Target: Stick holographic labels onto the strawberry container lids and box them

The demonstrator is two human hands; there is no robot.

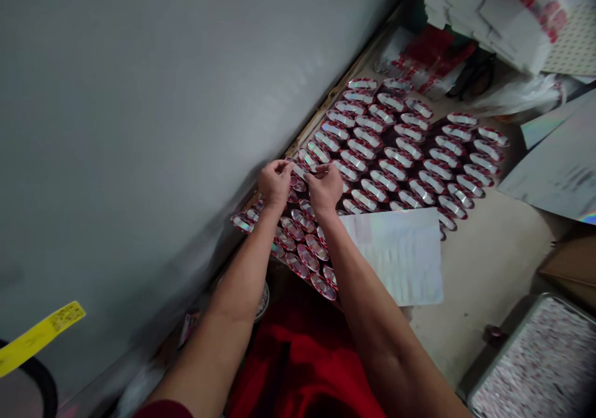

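Observation:
Rows of small red-rimmed oval packs (367, 137) stand close together, many with a pale, shiny strip across the top. Over the near-left rows, my left hand (274, 185) pinches one end of a pale sticker strip (299, 171). My right hand (326, 188) has its fingertips closed at the strip's other end, just above an oval pack. Nearer to me, several packs (307, 256) show pinkish tops without a clear white strip. Under my right forearm's edge lies a whitish sheet (400, 256) with faint strip-shaped rows, covering part of the packs.
A grey wall panel (162, 95) rises along the left. At the right are a tray of small pale pieces (540, 362), a cardboard box (572, 263) and large shiny sheets (559, 157). Stacked white cartons (484, 14) and red-and-white packaging (423, 58) fill the far right.

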